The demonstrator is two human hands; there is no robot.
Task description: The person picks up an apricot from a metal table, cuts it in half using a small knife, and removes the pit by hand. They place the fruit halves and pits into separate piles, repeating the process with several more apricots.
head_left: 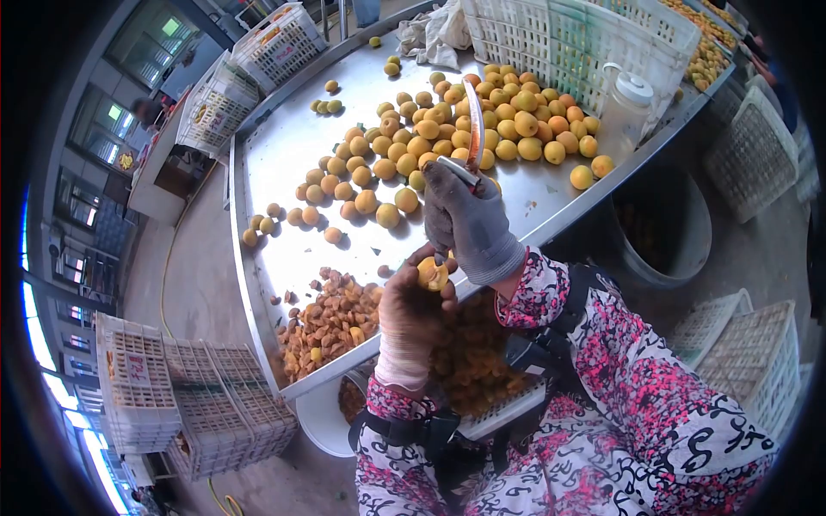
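My left hand (411, 314), in a pale wrist covering, grips a cut apricot (432, 274) with its inside showing. Close above it, my right hand (473, 219) wears a grey glove and is wrapped round a hand tool (475, 129). A long, curved silver-and-orange arm of the tool rises from the fist, beside a shorter silver part. Its lower end is mostly hidden by the glove, near the fruit. Whole apricots (428, 129) lie heaped on the metal table (288, 185) beyond my hands. Left of my left hand is a pile of brown pits (331, 318).
Below my hands, a crate holds apricot pieces (477, 353). Beside it stands a white bucket (323, 421); a larger bucket (688, 232) is at right. A white crate (551, 60) and plastic jar (628, 99) stand on the table. Stacked crates (206, 387) are at left.
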